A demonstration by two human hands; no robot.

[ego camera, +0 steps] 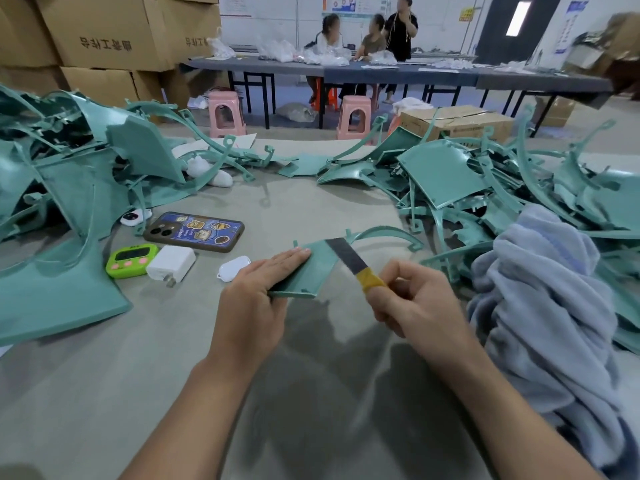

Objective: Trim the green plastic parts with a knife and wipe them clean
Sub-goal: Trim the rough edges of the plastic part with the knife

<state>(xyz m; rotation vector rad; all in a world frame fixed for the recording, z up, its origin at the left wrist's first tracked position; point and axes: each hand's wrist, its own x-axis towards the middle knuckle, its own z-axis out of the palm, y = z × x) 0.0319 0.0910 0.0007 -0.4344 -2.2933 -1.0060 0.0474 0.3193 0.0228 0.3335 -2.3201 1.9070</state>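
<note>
**Head view: knife blade laid across the corner of a held green panel**

Holds the green plastic part (311,271) just above the grey tabletop (138,375) with the left hand (266,285): straight fingers flat across its top face, thumb tucked at the near edge, pinching it. Grips the knife (351,263) in the right hand (415,303), fingers curled round the yellow-taped handle. Dark blade angled up and away, crossing the part's far right corner, near the left fingertips. Past the blade, a thin curved arm of the same part running off to the right.

Just right of the right hand: a heaped blue-grey towel (540,306). Behind and beside it, a tangled right pile of green parts (450,174). Across the table, a bigger left pile of green parts (69,188).

Between that left pile and the left hand, all flat on the tabletop:
- a phone (194,232) in a blue cartoon case, camera side up
- a lime-green timer (131,259)
- a white charger plug (171,263), touching the timer
- a small white tag (233,268), just beside the left hand

Farther back:
- two pink stools (225,114)
- a brown carton (453,123)
- a long dark table (381,72) strewn with white bags, with three people at it
- stacked cardboard boxes (104,29) at the upper left
- white walls with posters
</note>
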